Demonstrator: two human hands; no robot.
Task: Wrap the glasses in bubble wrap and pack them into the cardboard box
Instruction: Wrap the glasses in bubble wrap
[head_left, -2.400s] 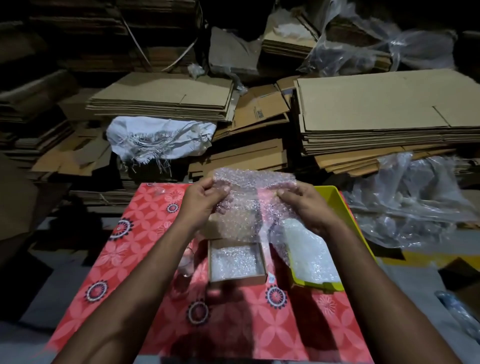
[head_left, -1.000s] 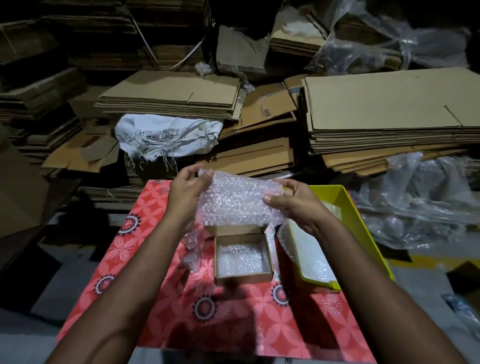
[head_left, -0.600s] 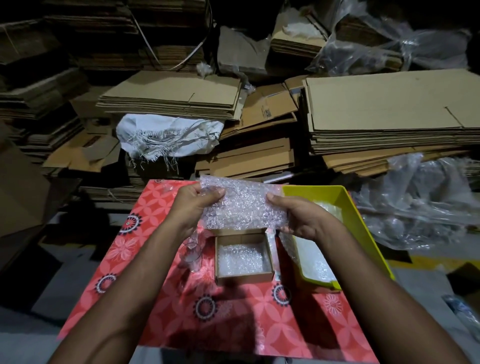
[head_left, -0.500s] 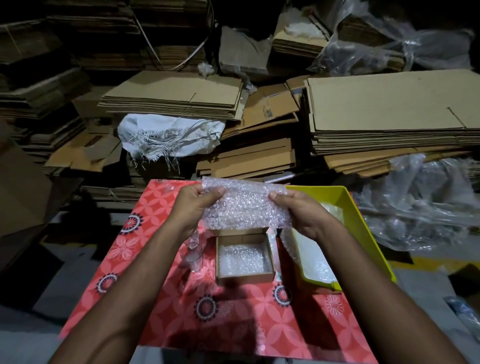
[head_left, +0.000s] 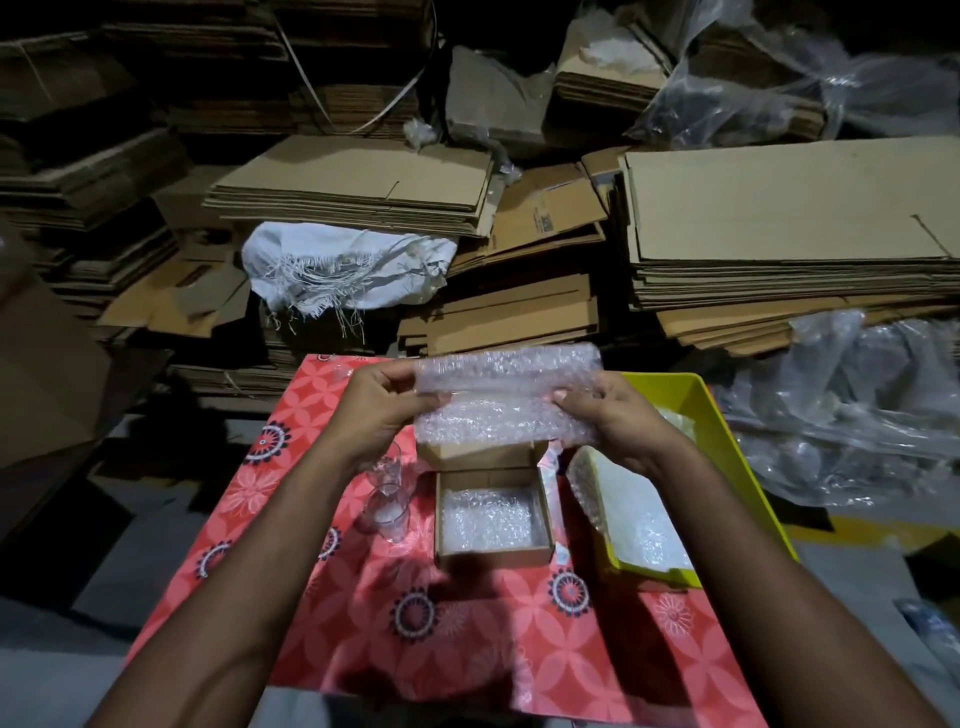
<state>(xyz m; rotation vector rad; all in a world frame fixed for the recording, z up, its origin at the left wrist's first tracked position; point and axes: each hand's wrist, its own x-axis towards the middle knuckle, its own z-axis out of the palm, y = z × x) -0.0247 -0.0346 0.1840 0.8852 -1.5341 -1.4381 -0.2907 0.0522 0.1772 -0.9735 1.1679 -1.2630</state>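
Head view: both my hands hold a bubble wrap roll (head_left: 506, 400) in the air above the box (head_left: 492, 512).

My left hand (head_left: 379, 410) pinches the roll's left end, thumb on top and fingers curled beneath; my right hand (head_left: 613, 421) grips its right end the same way. I cannot tell whether a glass is inside the roll. Under it, on the red patterned surface (head_left: 467, 623), the small open box is lined with bubble wrap. Two bare glasses (head_left: 387, 493) stand just left of the box. A yellow tray (head_left: 727, 447) with more wrap sits right of it. Flat cardboard stacks (head_left: 779, 223) and a white sack (head_left: 343, 265) lie at the far side.
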